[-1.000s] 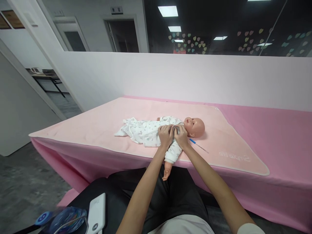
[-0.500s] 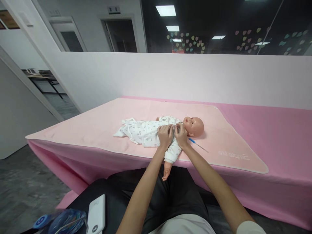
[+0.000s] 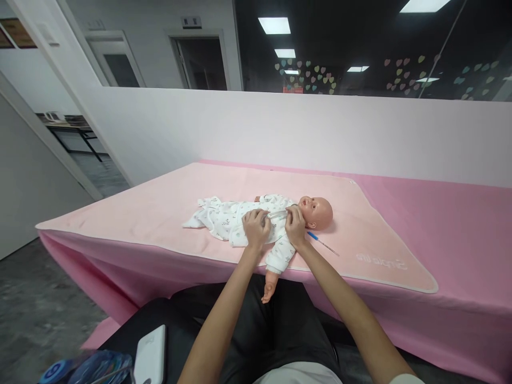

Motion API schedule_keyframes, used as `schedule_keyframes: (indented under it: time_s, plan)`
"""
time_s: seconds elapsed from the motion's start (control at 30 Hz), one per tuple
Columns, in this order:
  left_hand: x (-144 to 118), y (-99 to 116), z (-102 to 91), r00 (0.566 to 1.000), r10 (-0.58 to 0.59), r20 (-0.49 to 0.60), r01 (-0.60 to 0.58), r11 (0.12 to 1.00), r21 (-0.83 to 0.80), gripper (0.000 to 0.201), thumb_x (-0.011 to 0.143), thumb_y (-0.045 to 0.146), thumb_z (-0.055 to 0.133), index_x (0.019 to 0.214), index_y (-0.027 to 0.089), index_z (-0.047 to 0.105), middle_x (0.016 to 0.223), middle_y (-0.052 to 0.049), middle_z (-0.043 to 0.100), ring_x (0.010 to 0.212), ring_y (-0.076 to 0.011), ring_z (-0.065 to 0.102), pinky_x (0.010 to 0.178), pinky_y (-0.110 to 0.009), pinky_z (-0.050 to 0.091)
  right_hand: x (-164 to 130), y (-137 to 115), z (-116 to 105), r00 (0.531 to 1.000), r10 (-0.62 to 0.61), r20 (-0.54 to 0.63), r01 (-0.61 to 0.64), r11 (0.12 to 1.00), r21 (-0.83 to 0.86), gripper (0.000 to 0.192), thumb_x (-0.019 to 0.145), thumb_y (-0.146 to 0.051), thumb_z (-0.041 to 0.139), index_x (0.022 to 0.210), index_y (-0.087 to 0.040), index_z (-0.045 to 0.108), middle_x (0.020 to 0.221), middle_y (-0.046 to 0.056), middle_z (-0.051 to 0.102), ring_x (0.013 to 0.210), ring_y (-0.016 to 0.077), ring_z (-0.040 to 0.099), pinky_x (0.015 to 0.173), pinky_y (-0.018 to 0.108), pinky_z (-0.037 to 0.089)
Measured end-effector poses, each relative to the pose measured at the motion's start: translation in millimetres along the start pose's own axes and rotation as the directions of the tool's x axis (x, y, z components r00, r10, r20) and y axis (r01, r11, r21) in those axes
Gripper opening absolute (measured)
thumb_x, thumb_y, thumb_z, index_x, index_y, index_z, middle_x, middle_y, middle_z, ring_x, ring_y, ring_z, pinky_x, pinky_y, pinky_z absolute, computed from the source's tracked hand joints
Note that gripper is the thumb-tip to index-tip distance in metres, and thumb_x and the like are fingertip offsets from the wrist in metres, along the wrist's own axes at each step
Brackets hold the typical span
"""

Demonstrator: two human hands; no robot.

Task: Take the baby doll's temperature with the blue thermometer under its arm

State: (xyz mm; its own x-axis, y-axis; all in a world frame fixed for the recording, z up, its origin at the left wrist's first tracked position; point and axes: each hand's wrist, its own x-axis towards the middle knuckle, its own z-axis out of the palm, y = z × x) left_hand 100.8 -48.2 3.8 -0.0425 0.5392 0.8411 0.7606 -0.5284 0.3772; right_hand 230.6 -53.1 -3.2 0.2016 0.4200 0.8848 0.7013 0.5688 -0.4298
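A baby doll (image 3: 320, 213) lies on its back with its head to the right. It wears a white printed outfit (image 3: 226, 218), and one bare arm end (image 3: 270, 285) hangs over the table's front edge. My left hand (image 3: 256, 226) is closed in a pinch on the outfit at the chest. Close to the doll's neck, my right hand (image 3: 295, 226) pinches the outfit too. A strip of the cloth edge is drawn straight between them; the exact grip is partly hidden by my fingers. Just right of my right hand rests a thin metal rod with a blue handle (image 3: 312, 235).
A pale pink mat (image 3: 384, 234) covers part of the table over a darker pink cloth (image 3: 472, 229). A white wall (image 3: 320, 128) stands behind. On my lap's left side are a white phone-like device (image 3: 150, 354) and a blue plastic-wrapped item (image 3: 100, 368).
My left hand has moved left along the doll's front, away from my right hand. The gap between the hands has widened, with cloth stretched across it.
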Motion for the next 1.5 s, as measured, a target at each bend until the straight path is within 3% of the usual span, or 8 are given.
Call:
schedule_keyframes:
  time_s: [0.53, 1.5]
  plan:
    - [0.1, 6.0, -3.0, 0.995, -0.094, 0.038, 0.094, 0.996, 0.006, 0.013, 0.074, 0.013, 0.047, 0.077, 0.020, 0.058, 0.080, -0.003, 0.062, 0.082, -0.0198, 0.052, 0.079, -0.034, 0.033, -0.9, 1.9, 1.7, 0.999, 0.017, 0.032, -0.018, 0.999, 0.048, 0.021, 0.085, -0.011, 0.034, 0.087, -0.018, 0.054, 0.083, 0.005, 0.059, 0.082, 0.0160, 0.055, 0.076, 0.029, 0.046]
    - [-0.5, 5.8, -0.3, 0.993, -0.103, 0.050, 0.101, 0.994, 0.029, 0.009, 0.076, 0.017, 0.048, 0.076, 0.021, 0.056, 0.079, -0.002, 0.063, 0.081, -0.0192, 0.052, 0.079, -0.034, 0.032, -0.6, 0.2, 3.2, 0.996, 0.055, 0.068, -0.057, 0.998, 0.037, 0.022, 0.084, -0.011, 0.034, 0.085, -0.019, 0.055, 0.082, 0.004, 0.059, 0.080, 0.0162, 0.055, 0.075, 0.029, 0.045]
